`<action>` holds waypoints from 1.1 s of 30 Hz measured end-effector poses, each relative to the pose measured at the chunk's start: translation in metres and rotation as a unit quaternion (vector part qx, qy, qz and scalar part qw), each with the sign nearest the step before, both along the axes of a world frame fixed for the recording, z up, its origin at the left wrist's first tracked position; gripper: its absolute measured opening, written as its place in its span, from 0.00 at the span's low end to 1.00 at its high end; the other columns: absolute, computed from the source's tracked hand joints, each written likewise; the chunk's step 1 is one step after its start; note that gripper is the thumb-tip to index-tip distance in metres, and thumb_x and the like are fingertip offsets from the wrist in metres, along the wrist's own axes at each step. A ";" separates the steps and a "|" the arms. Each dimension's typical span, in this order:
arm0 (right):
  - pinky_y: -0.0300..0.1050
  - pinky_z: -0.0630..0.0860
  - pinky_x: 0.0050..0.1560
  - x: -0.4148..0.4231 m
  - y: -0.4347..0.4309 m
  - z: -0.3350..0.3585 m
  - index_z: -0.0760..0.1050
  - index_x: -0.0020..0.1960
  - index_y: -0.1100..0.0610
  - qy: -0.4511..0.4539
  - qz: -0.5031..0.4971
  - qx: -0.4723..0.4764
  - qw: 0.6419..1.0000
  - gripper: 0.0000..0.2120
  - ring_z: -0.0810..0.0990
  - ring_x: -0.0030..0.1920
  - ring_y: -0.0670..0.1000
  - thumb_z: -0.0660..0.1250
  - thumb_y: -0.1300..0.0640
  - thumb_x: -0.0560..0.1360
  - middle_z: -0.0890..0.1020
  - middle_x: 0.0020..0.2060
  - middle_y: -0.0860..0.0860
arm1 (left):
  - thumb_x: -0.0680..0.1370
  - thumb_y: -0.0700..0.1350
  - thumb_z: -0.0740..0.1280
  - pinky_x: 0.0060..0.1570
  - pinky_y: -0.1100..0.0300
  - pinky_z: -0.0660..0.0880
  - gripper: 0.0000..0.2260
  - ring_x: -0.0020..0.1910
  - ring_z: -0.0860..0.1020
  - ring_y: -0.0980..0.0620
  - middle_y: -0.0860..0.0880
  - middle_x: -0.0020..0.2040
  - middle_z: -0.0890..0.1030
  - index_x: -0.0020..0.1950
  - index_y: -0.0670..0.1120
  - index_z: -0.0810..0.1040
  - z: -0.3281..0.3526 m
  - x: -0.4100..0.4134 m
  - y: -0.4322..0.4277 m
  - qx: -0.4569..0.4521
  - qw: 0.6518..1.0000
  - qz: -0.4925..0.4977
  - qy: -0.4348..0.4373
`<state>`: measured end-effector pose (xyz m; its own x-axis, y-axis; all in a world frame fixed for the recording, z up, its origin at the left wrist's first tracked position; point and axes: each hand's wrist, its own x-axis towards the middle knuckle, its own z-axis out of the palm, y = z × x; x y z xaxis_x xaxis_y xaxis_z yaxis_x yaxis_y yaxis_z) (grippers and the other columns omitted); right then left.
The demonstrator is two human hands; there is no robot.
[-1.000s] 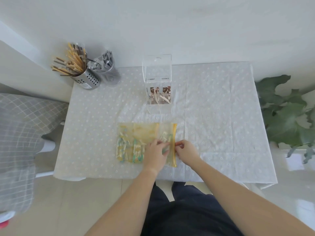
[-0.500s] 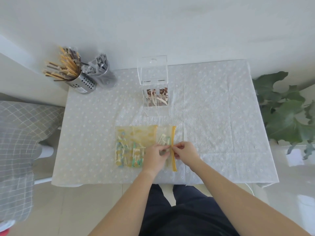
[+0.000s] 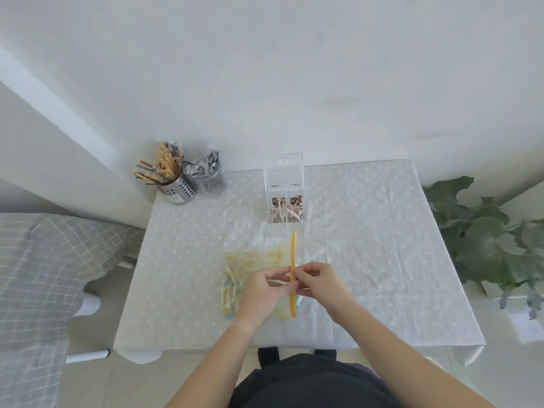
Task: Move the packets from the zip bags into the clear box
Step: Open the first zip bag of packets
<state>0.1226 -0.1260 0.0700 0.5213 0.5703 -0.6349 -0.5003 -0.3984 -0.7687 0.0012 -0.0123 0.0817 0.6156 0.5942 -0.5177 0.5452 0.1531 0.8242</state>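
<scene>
Yellow along its zip strip, the zip bag (image 3: 256, 262) lies on the near middle of the counter (image 3: 368, 260), which is covered with a white eyelet cloth. Both hands meet at that strip: the left hand (image 3: 266, 287) pinches it from the left side and the right hand (image 3: 319, 279) pinches it from the right, fingers of both closed on the bag's mouth, which is lifted a little off the cloth. Green and cream packets (image 3: 231, 290) show through the bag's left end, just left of the left hand. Farther back, just beyond the top of the strip, stands the clear box (image 3: 285, 198) with its lid raised and a few brown and pale packets already inside. At the far left corner of the counter sit a perforated metal holder of chopsticks (image 3: 169, 179) and, just beside it, a clear cup of wrapped cutlery (image 3: 210, 178). A leafy plant (image 3: 485, 237) stands off the right edge.
</scene>
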 end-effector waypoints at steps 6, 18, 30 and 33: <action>0.49 0.85 0.52 -0.013 0.007 0.028 0.86 0.48 0.60 -0.055 0.022 0.030 0.998 0.07 0.88 0.46 0.53 0.71 0.57 0.79 0.87 0.46 0.57 | 0.74 0.42 0.81 0.50 0.64 0.82 0.12 0.49 0.88 0.52 0.51 0.46 0.89 0.55 0.54 0.89 0.028 -0.017 0.010 -0.052 0.996 0.044 -0.056; 0.50 0.85 0.52 -0.024 0.019 0.055 0.86 0.47 0.59 -0.108 0.039 0.032 0.993 0.06 0.88 0.46 0.54 0.71 0.58 0.79 0.87 0.44 0.56 | 0.78 0.39 0.77 0.56 0.47 0.85 0.08 0.47 0.89 0.44 0.42 0.45 0.89 0.56 0.43 0.88 0.054 -0.026 0.019 -0.065 0.991 0.048 -0.104; 0.49 0.86 0.48 -0.001 0.014 0.065 0.83 0.47 0.63 -0.155 0.005 -0.033 0.987 0.06 0.87 0.40 0.51 0.69 0.62 0.79 0.87 0.42 0.59 | 0.74 0.39 0.74 0.39 0.57 0.82 0.05 0.37 0.83 0.48 0.48 0.38 0.84 0.43 0.47 0.80 0.048 -0.036 0.049 0.170 0.982 0.081 -0.017; 0.52 0.86 0.47 0.009 0.005 0.064 0.82 0.44 0.61 -0.223 -0.032 -0.080 0.971 0.05 0.88 0.38 0.51 0.70 0.61 0.76 0.87 0.35 0.54 | 0.73 0.35 0.71 0.35 0.57 0.78 0.11 0.40 0.80 0.50 0.50 0.42 0.79 0.43 0.50 0.73 0.047 -0.042 0.058 0.259 0.965 0.051 0.005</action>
<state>0.1311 -0.1213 0.1343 0.7954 0.4402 -0.4167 -0.1601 -0.5105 -0.8448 -0.0406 0.0454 0.1291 0.5372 0.8315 -0.1416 0.5576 -0.2241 0.7993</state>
